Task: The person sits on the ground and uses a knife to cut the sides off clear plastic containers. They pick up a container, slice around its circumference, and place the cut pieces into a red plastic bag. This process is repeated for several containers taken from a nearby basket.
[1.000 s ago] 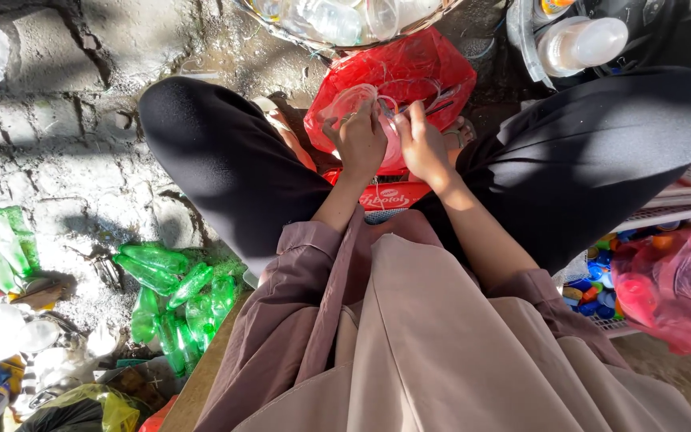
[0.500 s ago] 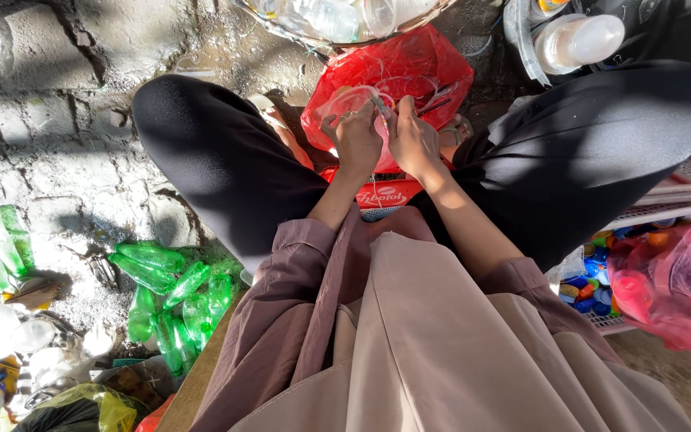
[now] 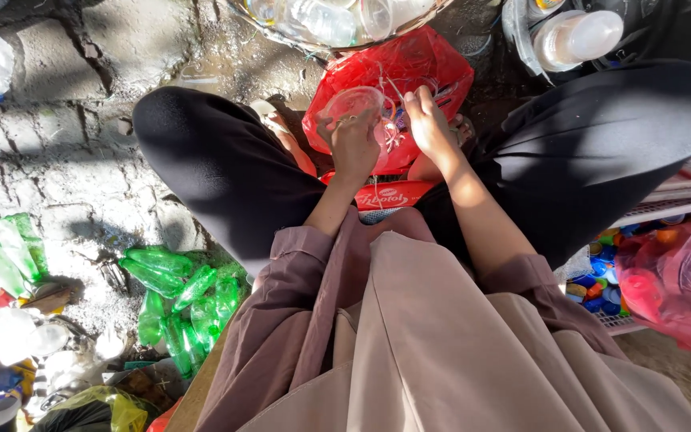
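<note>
Green bottles lie well left of the red bag. Left hand is closed around a clear plastic cup against the bag's front; right hand pinches the bag's thin strings, fingers curled.

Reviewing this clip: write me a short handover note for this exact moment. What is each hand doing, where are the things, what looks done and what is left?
Left hand: grips a clear plastic cup, tilted over the red bag.
Right hand: fingers pinched at the cup's rim; I cannot tell what they hold.
Things: the red bag lies open between the person's knees. A basket of clear bottles stands just beyond it. Flattened green bottles lie on the ground on the person's left; a crate of coloured bottle caps and a second red bag sit on the right.
Done: green bottles and caps already lie in separate heaps.
Left: the cup is not yet set down; the basket holds many bottles.
</note>
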